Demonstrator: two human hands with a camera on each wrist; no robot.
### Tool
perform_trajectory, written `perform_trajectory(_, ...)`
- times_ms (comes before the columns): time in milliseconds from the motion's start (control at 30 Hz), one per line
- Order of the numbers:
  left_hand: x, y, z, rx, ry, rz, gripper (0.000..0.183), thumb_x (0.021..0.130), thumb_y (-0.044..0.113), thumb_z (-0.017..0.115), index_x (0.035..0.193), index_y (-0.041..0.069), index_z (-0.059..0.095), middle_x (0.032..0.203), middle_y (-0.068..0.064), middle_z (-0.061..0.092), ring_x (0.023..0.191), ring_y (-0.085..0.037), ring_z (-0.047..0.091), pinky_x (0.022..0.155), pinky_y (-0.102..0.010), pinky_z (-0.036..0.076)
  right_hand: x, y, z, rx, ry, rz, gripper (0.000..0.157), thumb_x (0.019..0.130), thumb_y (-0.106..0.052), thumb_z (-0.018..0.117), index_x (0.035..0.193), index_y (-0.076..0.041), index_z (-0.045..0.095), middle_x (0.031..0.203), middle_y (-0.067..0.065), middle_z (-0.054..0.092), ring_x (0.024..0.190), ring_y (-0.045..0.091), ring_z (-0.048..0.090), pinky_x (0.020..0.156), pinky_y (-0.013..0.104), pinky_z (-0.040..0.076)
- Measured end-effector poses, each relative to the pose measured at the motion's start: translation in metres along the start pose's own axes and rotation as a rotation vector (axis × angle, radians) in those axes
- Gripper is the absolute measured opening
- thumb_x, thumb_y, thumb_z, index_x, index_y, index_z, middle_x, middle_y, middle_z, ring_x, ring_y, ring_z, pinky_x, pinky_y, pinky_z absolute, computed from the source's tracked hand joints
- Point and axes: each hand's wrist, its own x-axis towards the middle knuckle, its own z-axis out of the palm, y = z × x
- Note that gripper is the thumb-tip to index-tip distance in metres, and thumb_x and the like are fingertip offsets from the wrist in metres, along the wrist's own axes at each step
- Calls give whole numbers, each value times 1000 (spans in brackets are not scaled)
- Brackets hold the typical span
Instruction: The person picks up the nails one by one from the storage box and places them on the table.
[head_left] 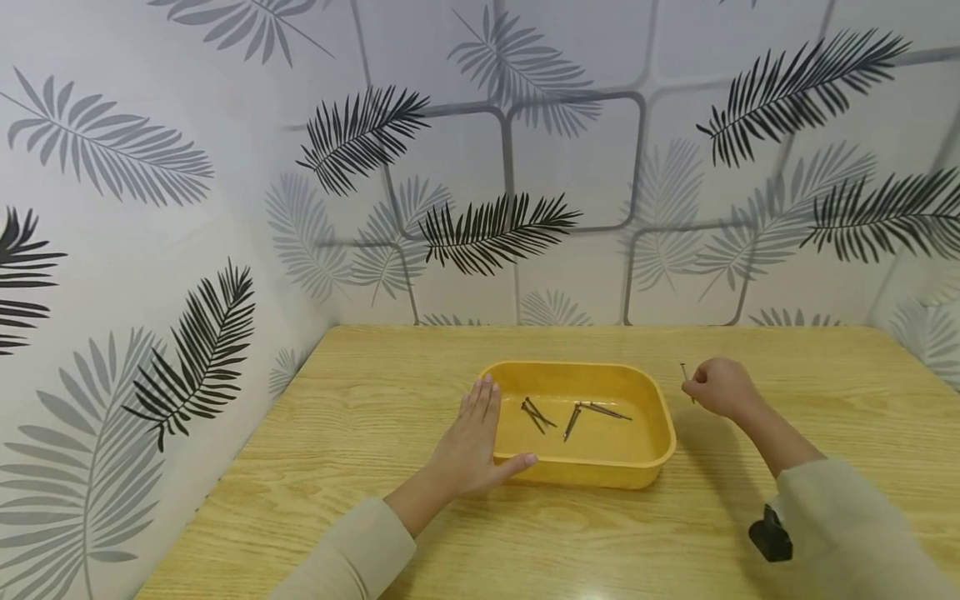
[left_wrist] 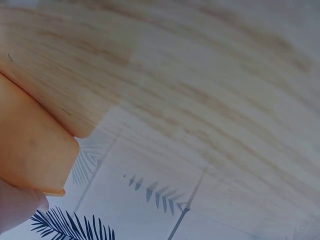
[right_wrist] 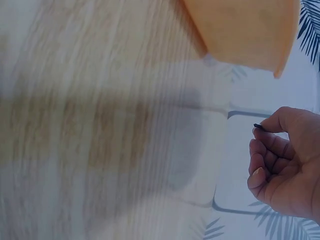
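A yellow rectangular tray [head_left: 585, 473] stands on the wooden table with several dark nails [head_left: 572, 422] lying loose inside it. My left hand [head_left: 472, 442] rests on the tray's left end, fingers straight along the rim and thumb out over the front edge. To the right of the tray, raised above the table, my right hand [head_left: 723, 387] pinches a single thin nail [head_left: 684, 372] between thumb and forefinger. Its head points up in the head view. In the right wrist view the dark end of that nail [right_wrist: 258, 126] pokes out past the fingertips, and the other fingers are curled.
The wooden table [head_left: 337, 475] reaches back to a wall [head_left: 570, 275] with leaf-patterned covering. A second patterned wall [head_left: 97, 292] borders the left side. A small black object [head_left: 771, 536] shows at the right sleeve.
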Motion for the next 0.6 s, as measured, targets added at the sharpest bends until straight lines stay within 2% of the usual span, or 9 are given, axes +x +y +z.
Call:
perform_trajectory(233,0,0,-1,-4,-4,-4,110,81,80,12,145,-10,7,154,-25,2,144,-35,2,117,-45,11,-5,9,4,-28,-61,42,39,82,-9,52,45,-14,40,42,-11,25,42,6,22,45,21,26)
perform_trajectory(433,-1,1,-2,-1,0,-1,111,81,81,10,145,-10,8,154,-26,4,144,-36,3,117,-45,11,-6,15,10,-54,-82,56,37,79,-10,54,45,-15,40,42,-12,26,43,5,23,45,20,25)
perform_trajectory(600,-1,1,-2,-1,-1,-2,110,82,80,12,145,-10,8,154,-26,4,144,-36,4,117,-45,12,-5,20,15,-85,-122,92,40,82,-12,53,44,-15,39,42,-11,28,43,5,26,44,19,26)
